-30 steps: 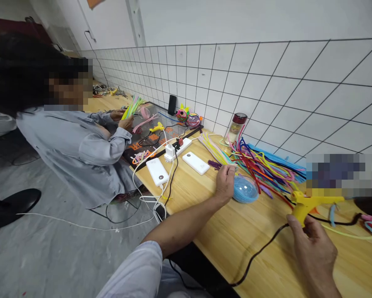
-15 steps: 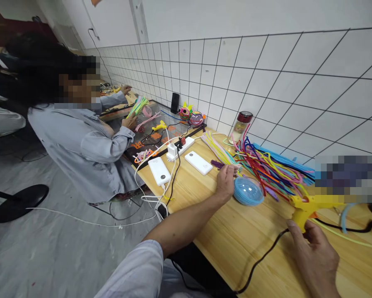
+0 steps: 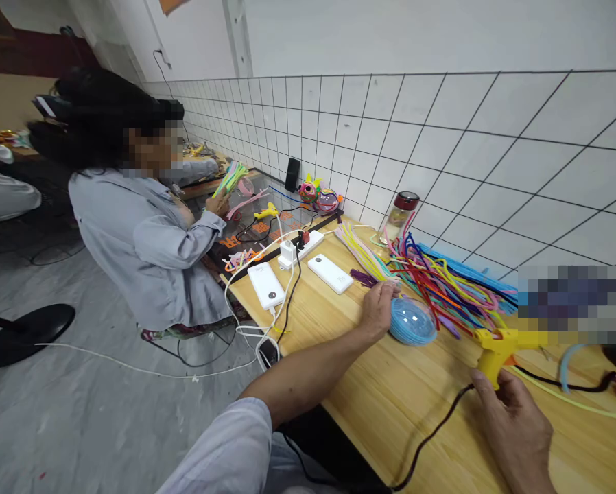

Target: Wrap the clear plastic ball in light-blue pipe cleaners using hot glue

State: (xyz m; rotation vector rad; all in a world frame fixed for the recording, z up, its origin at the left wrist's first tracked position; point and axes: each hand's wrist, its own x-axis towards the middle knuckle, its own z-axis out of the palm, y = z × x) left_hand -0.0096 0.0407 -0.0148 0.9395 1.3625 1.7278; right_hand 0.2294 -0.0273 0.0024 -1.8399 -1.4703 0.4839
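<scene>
In my right hand (image 3: 518,425) is a yellow hot glue gun (image 3: 496,353), held by its handle with the nozzle pointing right. Its black cord runs down over the table's front edge. My left hand (image 3: 378,312) has its fingers curled at the near ends of a bundle of pastel pipe cleaners (image 3: 362,250). Whatever it pinches, if anything, is hidden. Right beside that hand sits a stack of clear blue plastic bowls (image 3: 413,322). Behind the bowls lies a heap of multicoloured pipe cleaners (image 3: 442,274).
Two white power banks (image 3: 265,285) and a power strip (image 3: 313,241) with cables occupy the table's left part. A glass bottle with a dark red lid (image 3: 400,213) stands by the tiled wall. Another person (image 3: 148,240) sits at the left, holding pipe cleaners.
The view has shifted slightly. The glue gun in my right hand has moved a little to the left. My left hand stays beside the bowls.
</scene>
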